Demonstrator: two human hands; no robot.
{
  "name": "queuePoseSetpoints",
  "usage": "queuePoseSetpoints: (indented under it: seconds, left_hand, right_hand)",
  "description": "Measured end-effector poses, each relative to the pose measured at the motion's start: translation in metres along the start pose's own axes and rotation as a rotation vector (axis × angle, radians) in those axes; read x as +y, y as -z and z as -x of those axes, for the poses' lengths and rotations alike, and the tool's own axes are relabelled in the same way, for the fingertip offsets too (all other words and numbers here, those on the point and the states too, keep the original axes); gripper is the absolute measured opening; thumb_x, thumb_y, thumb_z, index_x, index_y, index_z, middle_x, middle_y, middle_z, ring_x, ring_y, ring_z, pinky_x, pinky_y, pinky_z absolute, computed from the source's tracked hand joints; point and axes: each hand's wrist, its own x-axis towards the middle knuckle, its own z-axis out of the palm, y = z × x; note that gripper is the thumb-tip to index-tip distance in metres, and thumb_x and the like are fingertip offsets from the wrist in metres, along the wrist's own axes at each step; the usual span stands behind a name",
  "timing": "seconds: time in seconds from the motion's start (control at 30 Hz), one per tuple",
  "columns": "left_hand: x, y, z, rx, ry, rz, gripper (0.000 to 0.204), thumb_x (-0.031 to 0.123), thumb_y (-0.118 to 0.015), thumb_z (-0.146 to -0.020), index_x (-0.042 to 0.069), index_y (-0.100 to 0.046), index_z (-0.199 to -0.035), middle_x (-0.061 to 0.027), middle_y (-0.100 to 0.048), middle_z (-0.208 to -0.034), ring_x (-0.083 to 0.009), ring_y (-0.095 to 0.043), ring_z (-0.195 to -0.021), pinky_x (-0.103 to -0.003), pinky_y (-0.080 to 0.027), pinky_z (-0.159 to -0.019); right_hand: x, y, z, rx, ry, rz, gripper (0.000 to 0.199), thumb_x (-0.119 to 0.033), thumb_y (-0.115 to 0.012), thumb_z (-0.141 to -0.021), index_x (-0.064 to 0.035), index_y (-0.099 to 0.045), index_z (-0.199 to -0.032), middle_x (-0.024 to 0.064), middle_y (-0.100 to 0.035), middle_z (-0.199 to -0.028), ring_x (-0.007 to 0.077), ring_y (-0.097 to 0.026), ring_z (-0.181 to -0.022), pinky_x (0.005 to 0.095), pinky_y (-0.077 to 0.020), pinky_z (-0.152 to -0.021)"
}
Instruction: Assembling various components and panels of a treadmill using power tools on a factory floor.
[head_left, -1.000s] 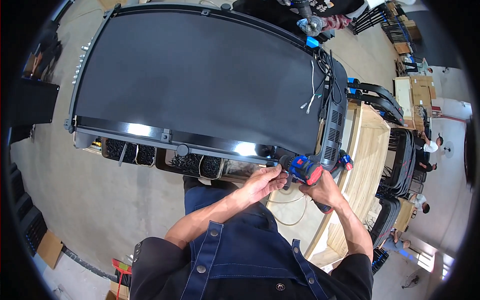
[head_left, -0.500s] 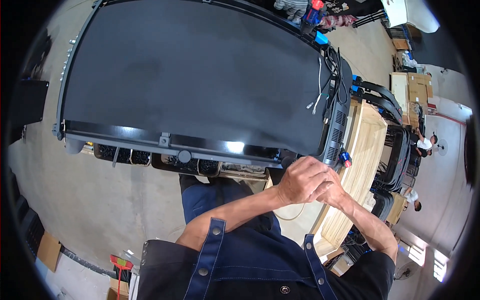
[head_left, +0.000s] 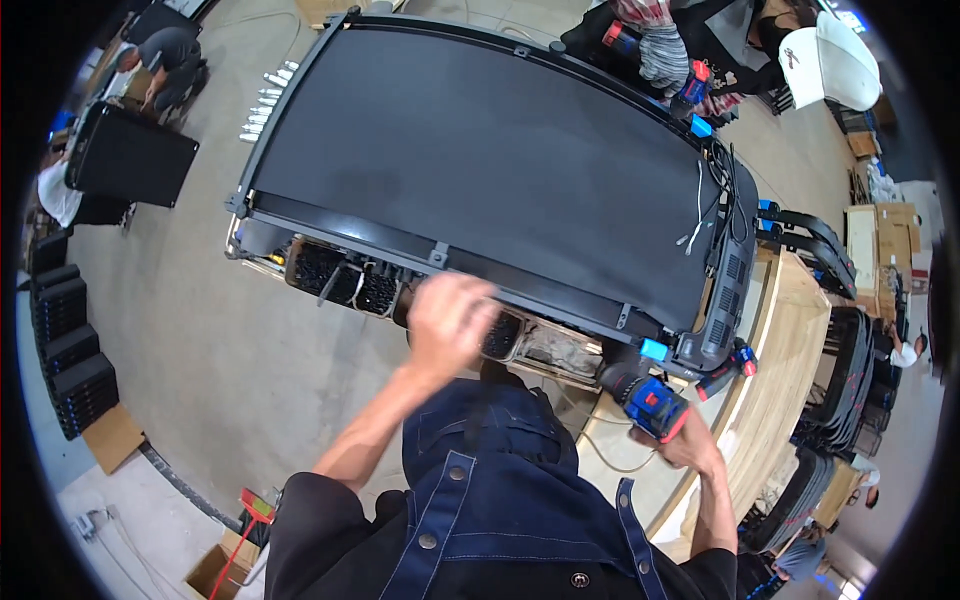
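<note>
Floor (head_left: 250, 340) spreads left of the central black deck (head_left: 480, 170); lower right, my right hand (head_left: 690, 442) grips a drill (head_left: 650, 404) near a wooden crate (head_left: 762, 425); my blurred left hand (head_left: 447, 320), grip unclear, partly hides a bin (head_left: 502, 338).

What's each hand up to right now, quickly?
Left hand: blurred, loosely curled; whether it holds anything small cannot be told.
Right hand: closed, holding a blue, black and red cordless drill.
</note>
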Motion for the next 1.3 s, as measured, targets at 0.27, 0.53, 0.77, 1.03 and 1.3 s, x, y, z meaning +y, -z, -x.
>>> queuePoseSetpoints:
  seconds: [0.27, 0.53, 0.77, 1.03, 1.3]
  left_hand:
    - [-0.092, 0.040, -0.025, -0.379, 0.041, 0.072, 0.045, 0.043, -0.061, -0.093, 0.004, -0.063, -0.117, -0.0110, -0.061, -0.095, -0.0285, -0.056, -0.094, -0.042, -0.038, -0.091]
    - [-0.066, 0.022, -0.018, -0.352, -0.153, -0.011, 0.043, 0.029, -0.079, -0.080, 0.003, -0.061, -0.108, -0.0134, -0.059, -0.097, -0.0342, -0.056, -0.090, -0.043, -0.048, -0.080]
    - [-0.043, 0.046, -0.041, -0.709, -0.365, -0.046, 0.056, -0.007, -0.059, -0.075, 0.007, -0.057, -0.129, -0.0170, -0.055, -0.131, -0.0370, -0.051, -0.120, -0.046, -0.044, -0.102]
    - [-0.028, 0.012, -0.064, -0.824, -0.321, -0.415, 0.033, 0.032, -0.069, -0.089, 0.002, -0.061, -0.100, -0.0121, -0.055, -0.092, -0.0298, -0.056, -0.089, -0.039, -0.053, -0.073]
    - [-0.030, 0.016, -0.082, -0.943, -0.303, -0.199, 0.035, 0.028, -0.068, -0.091, 0.002, -0.060, -0.113, -0.0111, -0.056, -0.099, -0.0311, -0.055, -0.093, -0.040, -0.050, -0.083]
  right_hand:
    - [0.105, -0.184, -0.127, 0.026, -0.269, -0.154, 0.048, -0.035, -0.080, -0.081, -0.0014, -0.061, -0.110, 0.0106, -0.070, -0.090, 0.0208, -0.069, -0.080, 0.0357, -0.0554, -0.072]
    - [0.167, -0.238, -0.207, 0.442, -0.567, 0.005, 0.086, -0.047, -0.073, -0.078, -0.0026, -0.035, -0.141, 0.0278, -0.064, -0.124, 0.0407, -0.062, -0.117, 0.0450, -0.0499, -0.098]
    - [0.194, -0.268, -0.241, 0.578, -0.728, -0.111, 0.094, -0.033, -0.079, -0.077, -0.0124, -0.022, -0.148, 0.0258, -0.055, -0.128, 0.0456, -0.053, -0.123, 0.0502, -0.0486, -0.100]
    - [0.211, -0.276, -0.265, 0.545, -0.711, -0.141, 0.103, -0.028, -0.080, -0.075, -0.0183, -0.014, -0.154, 0.0255, -0.039, -0.139, 0.0459, -0.042, -0.129, 0.0565, -0.0462, -0.101]
    - [0.152, -0.245, -0.284, 0.364, -0.024, -0.366, 0.069, -0.045, -0.069, -0.084, -0.0100, -0.050, -0.140, 0.0222, -0.052, -0.137, 0.0371, -0.045, -0.133, 0.0516, -0.0424, -0.106]
